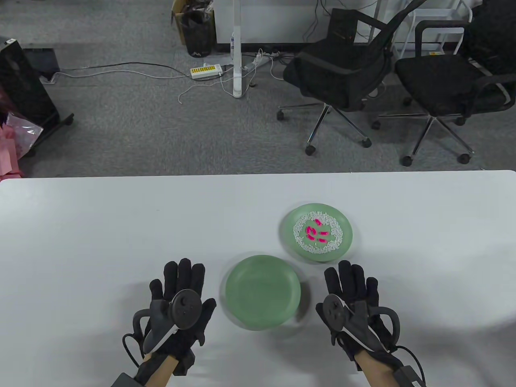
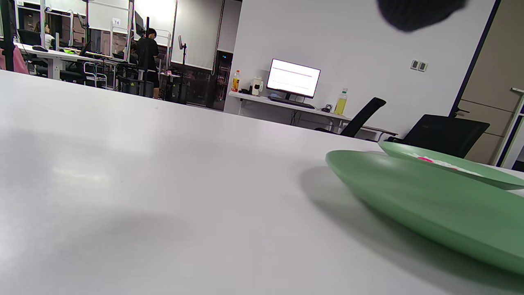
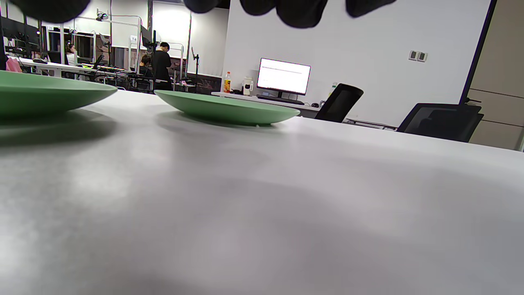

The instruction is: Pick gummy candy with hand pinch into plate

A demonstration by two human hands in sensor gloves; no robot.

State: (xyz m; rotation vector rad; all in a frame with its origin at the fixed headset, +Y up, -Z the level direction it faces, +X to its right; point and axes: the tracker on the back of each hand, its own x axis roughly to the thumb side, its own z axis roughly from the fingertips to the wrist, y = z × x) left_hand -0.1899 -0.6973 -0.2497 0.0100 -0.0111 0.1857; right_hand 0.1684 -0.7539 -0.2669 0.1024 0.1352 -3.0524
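Note:
An empty green plate (image 1: 262,292) sits on the white table between my hands; it also shows in the left wrist view (image 2: 430,205) and the right wrist view (image 3: 41,92). A second green plate (image 1: 346,238) behind it to the right holds several pink gummy candies (image 1: 314,233) inside a ring of white grains; its rim shows in the left wrist view (image 2: 470,168) and the right wrist view (image 3: 225,108). My left hand (image 1: 183,288) lies flat and open left of the empty plate. My right hand (image 1: 351,287) lies flat and open right of it. Both hold nothing.
The white table (image 1: 100,225) ends at a far edge, with grey carpet beyond. Two black office chairs (image 1: 342,72) stand behind the table at the right. Cables and a power strip (image 1: 206,71) lie on the floor.

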